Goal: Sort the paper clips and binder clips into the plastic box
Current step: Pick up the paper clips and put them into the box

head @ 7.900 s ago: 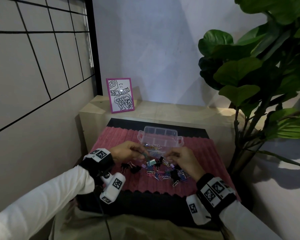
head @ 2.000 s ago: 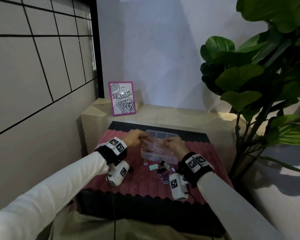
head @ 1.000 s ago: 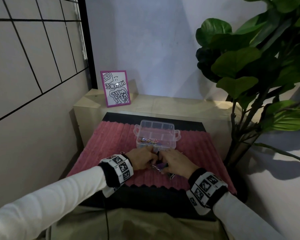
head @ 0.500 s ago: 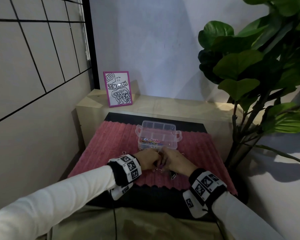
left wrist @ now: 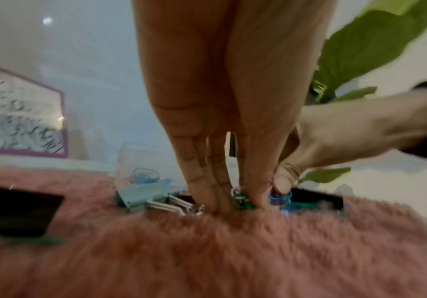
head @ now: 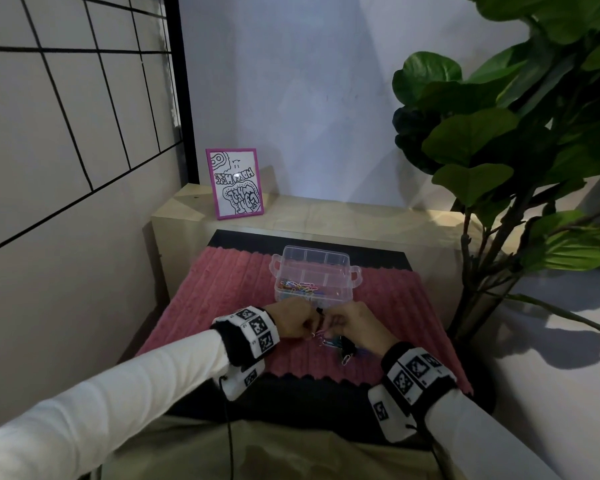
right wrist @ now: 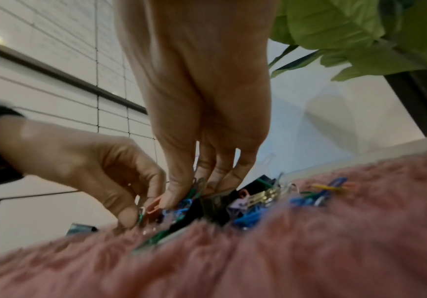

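Observation:
The clear plastic box [head: 340, 271] stands on the pink rug, with coloured paper clips [head: 298, 287] in its near-left compartment. Just in front of it lies the mixed pile of clips [head: 342, 346], and both hands meet there. My left hand [left wrist: 235, 203] points fingertips down onto the rug and pinches a green paper clip [left wrist: 242, 201]. A teal binder clip [left wrist: 143, 196] lies to its left. My right hand [right wrist: 192, 193] pinches coloured paper clips [right wrist: 194, 189] at the pile's edge. Black binder clips [right wrist: 258, 184] and blue paper clips [right wrist: 250, 216] lie beside it.
The fluffy pink rug [head: 222, 292] covers a black surface. A pink-framed picture [head: 234, 183] stands on the pale ledge behind. A large leafy plant [head: 499, 150] fills the right side, and a gridded wall [head: 66, 116] runs along the left.
Two seconds ago both hands were over the box. They have since come back to the pile in front of it and stay there, fingertips working among the clips.

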`<state>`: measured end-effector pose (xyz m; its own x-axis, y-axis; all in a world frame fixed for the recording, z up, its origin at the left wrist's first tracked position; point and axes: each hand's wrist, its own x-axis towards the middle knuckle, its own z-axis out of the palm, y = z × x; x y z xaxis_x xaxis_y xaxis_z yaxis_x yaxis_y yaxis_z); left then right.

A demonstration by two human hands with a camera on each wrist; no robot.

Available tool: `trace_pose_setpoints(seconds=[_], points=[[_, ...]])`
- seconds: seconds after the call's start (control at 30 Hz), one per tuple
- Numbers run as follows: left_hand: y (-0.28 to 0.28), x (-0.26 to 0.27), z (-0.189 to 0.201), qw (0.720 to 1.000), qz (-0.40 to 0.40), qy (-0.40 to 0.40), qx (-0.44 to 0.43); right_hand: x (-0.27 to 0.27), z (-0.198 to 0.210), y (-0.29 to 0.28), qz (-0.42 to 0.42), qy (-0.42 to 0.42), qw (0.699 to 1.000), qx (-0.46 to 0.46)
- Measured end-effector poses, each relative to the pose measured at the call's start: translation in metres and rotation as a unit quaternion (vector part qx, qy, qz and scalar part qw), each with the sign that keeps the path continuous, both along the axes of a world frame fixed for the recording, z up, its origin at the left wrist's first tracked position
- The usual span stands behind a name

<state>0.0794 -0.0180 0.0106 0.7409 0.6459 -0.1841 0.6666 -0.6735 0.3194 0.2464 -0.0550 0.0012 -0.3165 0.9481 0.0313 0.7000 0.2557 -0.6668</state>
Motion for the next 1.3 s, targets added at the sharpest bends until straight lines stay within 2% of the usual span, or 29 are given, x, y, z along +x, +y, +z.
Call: trace_pose_setpoints(seconds=[0.13,0.23,0.3,0.43,0.53,0.7,0.87,1.07,1.13,1.2,1.3], points=[[0.007,-0.014,0.012,0.983,0.039,-0.114,-0.14,0.012,0.005,0.0,-0.042,0.1,0.994,-0.034],[0.012,-0.024,0.021,0.965,0.078,-0.178,-0.177,0.018,0.009,-0.001,-0.061,0.149,0.986,-0.043],[0.018,-0.028,0.027,0.962,0.108,-0.2,-0.153,0.019,0.01,-0.001,-0.075,0.183,0.978,-0.064],[0.043,-0.029,0.038,0.964,0.152,-0.214,-0.029,0.017,0.01,0.0,-0.081,0.222,0.967,-0.091],[0.058,-0.026,0.038,0.959,0.178,-0.221,-0.019,0.016,0.01,0.0,-0.078,0.227,0.966,-0.09],[0.054,-0.031,0.036,0.977,0.164,-0.137,0.005,0.021,0.015,0.006,-0.094,0.249,0.96,-0.092],[0.035,-0.057,0.043,0.974,0.174,-0.145,0.025,0.019,0.024,0.031,-0.135,0.271,0.952,-0.053],[0.014,-0.085,0.045,0.975,0.192,-0.111,0.021,-0.015,0.024,0.067,-0.141,0.177,0.973,-0.038],[0.011,-0.083,0.04,0.979,0.174,-0.108,0.014,-0.025,0.023,0.066,-0.125,0.131,0.982,-0.048],[0.008,-0.077,0.033,0.984,0.141,-0.109,0.002,-0.031,0.023,0.06,-0.107,0.056,0.993,-0.007],[0.006,-0.064,0.019,0.991,0.091,-0.101,0.005,-0.031,0.024,0.044,-0.069,0.01,0.995,0.071]])
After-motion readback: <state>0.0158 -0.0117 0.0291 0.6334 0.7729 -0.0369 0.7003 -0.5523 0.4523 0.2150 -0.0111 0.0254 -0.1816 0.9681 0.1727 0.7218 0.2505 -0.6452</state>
